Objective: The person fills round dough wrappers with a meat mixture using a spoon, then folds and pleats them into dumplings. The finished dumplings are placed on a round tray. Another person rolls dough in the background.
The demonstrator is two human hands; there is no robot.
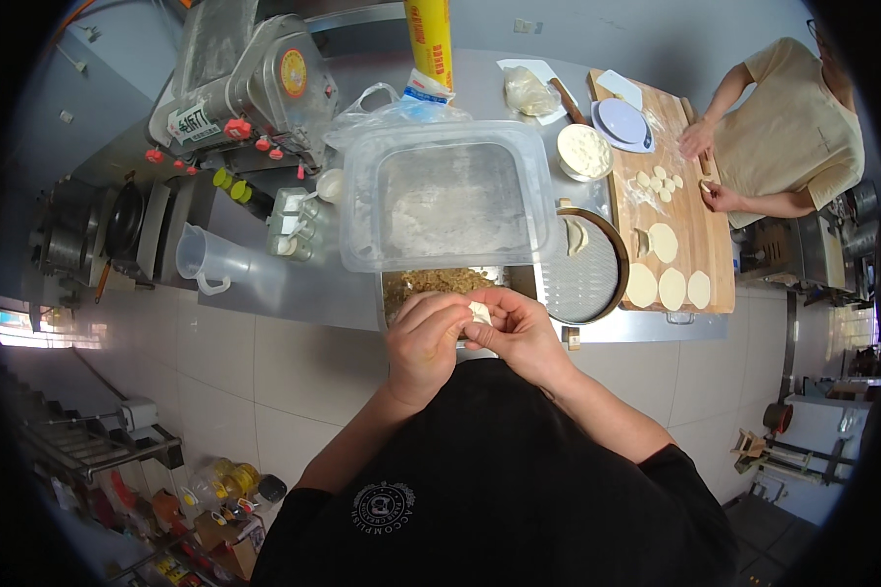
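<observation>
Between my left hand (pixel 427 345) and my right hand (pixel 517 332) is a folded piece of dough (pixel 479 313), pinched by the fingertips of both. Just beyond my hands, a metal tray (pixel 523 281) holds brown chopped filling (pixel 440 282). A translucent plastic tub (pixel 448 198) with a floury bottom stands behind it, over the tray's far part. To the right lies a round steamer with a mesh base (pixel 580 282), and a few shaped dumplings (pixel 577 236) rest in it. Flat dough wrappers (pixel 672 289) lie on a wooden board (pixel 718 264) farther right.
At the board's far side a co-worker (pixel 793 139) handles a rolling pin (pixel 705 163) and dough. A bowl of white contents (pixel 585 152) and a scale (pixel 622 122) stand nearby. On the left are a plastic jug (pixel 204 257), a seasoning box (pixel 291 224) and a metal machine (pixel 257 95).
</observation>
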